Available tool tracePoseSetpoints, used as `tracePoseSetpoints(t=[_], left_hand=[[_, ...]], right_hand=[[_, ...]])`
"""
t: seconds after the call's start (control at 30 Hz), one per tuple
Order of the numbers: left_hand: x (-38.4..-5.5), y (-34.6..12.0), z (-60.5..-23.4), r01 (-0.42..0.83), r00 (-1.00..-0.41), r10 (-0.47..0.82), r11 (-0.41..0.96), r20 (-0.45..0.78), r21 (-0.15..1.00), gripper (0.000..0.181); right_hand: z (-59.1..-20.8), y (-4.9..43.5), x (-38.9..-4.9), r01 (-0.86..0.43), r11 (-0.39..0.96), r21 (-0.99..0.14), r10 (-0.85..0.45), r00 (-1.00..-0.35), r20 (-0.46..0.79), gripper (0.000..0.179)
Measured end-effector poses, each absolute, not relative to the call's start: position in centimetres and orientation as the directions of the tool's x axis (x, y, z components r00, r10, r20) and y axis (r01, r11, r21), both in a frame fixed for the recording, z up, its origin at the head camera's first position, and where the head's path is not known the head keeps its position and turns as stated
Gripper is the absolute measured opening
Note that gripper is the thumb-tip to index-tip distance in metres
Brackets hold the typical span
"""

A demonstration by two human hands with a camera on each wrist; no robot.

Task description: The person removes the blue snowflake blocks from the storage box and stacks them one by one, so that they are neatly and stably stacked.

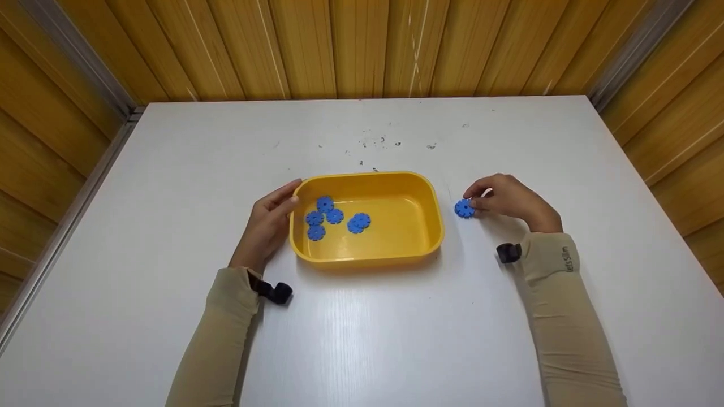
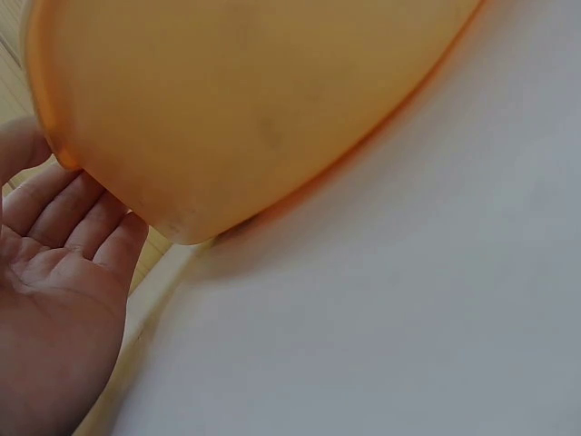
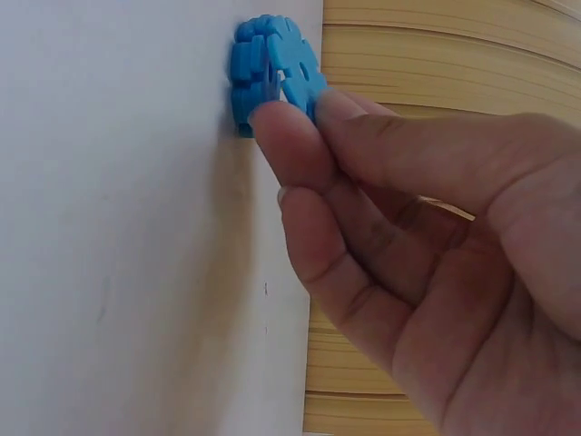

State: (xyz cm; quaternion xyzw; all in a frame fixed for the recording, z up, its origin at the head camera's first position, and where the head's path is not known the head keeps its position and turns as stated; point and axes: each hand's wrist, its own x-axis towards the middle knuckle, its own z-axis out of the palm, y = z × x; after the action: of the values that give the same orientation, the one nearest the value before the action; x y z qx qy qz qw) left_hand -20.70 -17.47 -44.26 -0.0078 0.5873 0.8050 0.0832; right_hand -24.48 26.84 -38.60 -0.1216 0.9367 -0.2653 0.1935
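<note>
A yellow plastic tub [image 1: 390, 257] stands on the table, with several blue notched discs [image 1: 335, 216] lying in its left half. My left hand [image 1: 270, 220] holds the tub's left end, thumb at the rim and fingers along the outer wall [image 2: 236, 109]. To the right of the tub, my right hand [image 1: 506, 198] pinches a blue notched disc [image 3: 298, 64] between thumb and fingertip. That disc is tilted up at one side, over more blue discs [image 3: 245, 64] stacked under it on the table. From the head view the stack looks like one disc.
The white tabletop [image 1: 362, 333] has dark scuff marks [image 1: 397, 143] behind the tub. Yellow wood-look panels [image 1: 362, 51] line the back and both sides. A black wrist camera [image 1: 280, 293] sits on the left sleeve, and another black camera [image 1: 508, 252] on the right.
</note>
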Motion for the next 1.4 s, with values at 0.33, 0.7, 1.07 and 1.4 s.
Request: tracePoseSetpoints(t=[0.33,0.7,1.07,1.4], left_hand=[[-20.7,-17.5,-44.3,-0.145,-0.986,0.122,-0.286,-0.114,0.947,0.047],[-20.6,-17.4,-44.3,-0.132,-0.988,0.123,-0.311,-0.097,0.941,0.048],[-20.6,-17.5,-44.3,-0.127,-0.988,0.123,-0.284,-0.095,0.95,0.047],[-20.6,-17.5,-44.3,-0.123,-0.988,0.127,-0.289,-0.09,0.949,0.048]], right_hand=[[-38.7,26.7,-24.5,-0.086,0.838,-0.539,-0.295,-0.902,-0.315,0.022],[-38.7,26.7,-24.5,-0.083,0.84,-0.537,-0.296,-0.899,-0.324,0.023],[-38.7,26.7,-24.6,-0.047,0.845,-0.534,-0.261,-0.905,-0.335,0.027],[-37.7,26.2,-24.3,-0.11,0.818,-0.565,-0.283,-0.932,-0.228,0.029]])
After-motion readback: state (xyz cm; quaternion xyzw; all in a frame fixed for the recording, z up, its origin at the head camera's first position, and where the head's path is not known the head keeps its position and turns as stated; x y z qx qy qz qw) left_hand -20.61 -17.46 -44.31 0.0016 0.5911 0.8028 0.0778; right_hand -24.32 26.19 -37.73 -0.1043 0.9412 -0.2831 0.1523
